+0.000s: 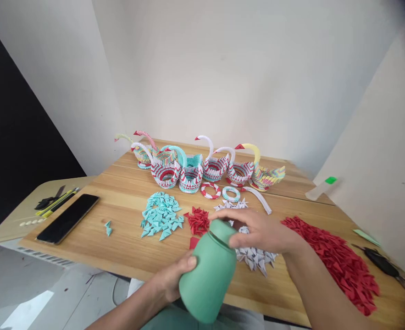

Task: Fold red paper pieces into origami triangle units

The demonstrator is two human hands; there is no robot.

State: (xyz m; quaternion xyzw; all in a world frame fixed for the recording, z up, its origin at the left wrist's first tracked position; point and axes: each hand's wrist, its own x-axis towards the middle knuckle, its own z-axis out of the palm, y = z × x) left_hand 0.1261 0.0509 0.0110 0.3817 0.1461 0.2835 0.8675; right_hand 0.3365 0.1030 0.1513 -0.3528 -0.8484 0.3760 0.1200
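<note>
A green bottle (207,277) is tilted over the table's front edge, its top pointing up and right. My left hand (174,275) holds its body from the left side. The fingers and thumb of my right hand (257,229) are closed round the green lid (222,230) at its top; a dark gap shows between lid and body. Behind the bottle lie a small pile of red folded paper pieces (198,221) and a pile of white ones (255,257), partly hidden by my right hand. Turquoise pieces (161,214) are heaped to the left.
Several paper swans (190,176) stand at the table's back, with paper rings (210,190) before them. A black phone (68,218) lies at the left. A large red pile (333,256) and black-handled scissors (381,262) are at the right. Pens (58,202) rest on a side surface.
</note>
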